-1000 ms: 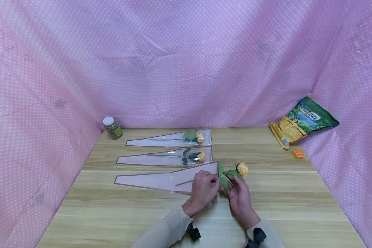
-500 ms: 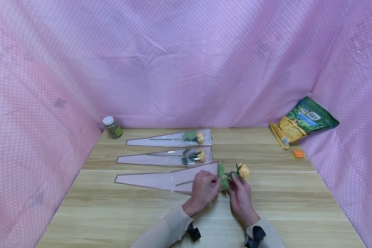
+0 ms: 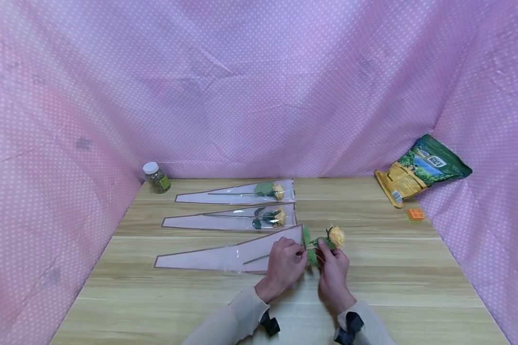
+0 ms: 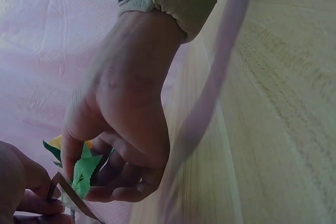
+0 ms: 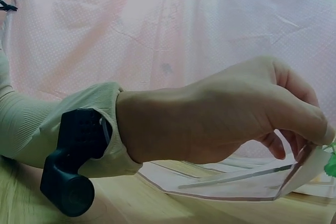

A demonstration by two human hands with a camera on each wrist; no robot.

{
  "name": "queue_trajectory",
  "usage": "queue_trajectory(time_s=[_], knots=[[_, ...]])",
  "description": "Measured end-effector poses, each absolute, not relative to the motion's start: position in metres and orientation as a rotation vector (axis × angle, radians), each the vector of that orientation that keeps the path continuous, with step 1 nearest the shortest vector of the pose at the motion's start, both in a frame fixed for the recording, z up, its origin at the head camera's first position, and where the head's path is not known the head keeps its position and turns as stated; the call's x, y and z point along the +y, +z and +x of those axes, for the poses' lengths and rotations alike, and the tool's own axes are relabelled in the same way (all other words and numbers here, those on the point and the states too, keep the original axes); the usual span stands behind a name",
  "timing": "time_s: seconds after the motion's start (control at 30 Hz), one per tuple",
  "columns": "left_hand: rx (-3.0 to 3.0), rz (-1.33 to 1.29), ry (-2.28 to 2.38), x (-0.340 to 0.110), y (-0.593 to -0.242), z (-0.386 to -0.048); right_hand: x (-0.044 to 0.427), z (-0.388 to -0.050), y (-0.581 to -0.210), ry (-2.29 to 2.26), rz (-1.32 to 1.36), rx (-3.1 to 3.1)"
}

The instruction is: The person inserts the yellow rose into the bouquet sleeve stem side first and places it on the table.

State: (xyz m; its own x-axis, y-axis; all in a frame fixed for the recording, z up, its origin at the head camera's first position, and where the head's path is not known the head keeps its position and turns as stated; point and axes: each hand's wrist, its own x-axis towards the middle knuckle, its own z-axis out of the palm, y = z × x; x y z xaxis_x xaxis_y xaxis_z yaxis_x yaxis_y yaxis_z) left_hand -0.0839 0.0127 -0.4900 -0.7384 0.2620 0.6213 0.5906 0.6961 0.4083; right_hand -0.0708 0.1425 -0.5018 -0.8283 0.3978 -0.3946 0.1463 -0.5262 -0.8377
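Observation:
In the head view, my left hand pinches the wide open edge of a clear flower sleeve with a dark border. The right wrist view shows this left hand lifting that edge. My right hand holds a yellow rose below its bloom. Its stem runs inside the sleeve, while bloom and leaves stay outside, to the right. From the left wrist, the right hand appears around a green leaf; its fingers partly hide the bloom.
Two sleeved yellow roses lie behind, one beyond the other. A white-lidded jar stands at the back left. A green and yellow bag leans at the back right, near an orange block. Pink dotted cloth surrounds the wooden table.
The sleeve's narrow end has swung toward the front and slightly left. The rose and right hand moved slightly right, then back left. The left hand kept its pinch.

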Motion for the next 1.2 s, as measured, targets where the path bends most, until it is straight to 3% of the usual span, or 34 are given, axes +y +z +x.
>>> queue_trajectory(time_s=[1.2], knots=[[-2.387, -0.709, -0.811, 0.012, -0.492, -0.085, 0.132, -0.072, -0.504, 2.374, -0.895, -1.515]])
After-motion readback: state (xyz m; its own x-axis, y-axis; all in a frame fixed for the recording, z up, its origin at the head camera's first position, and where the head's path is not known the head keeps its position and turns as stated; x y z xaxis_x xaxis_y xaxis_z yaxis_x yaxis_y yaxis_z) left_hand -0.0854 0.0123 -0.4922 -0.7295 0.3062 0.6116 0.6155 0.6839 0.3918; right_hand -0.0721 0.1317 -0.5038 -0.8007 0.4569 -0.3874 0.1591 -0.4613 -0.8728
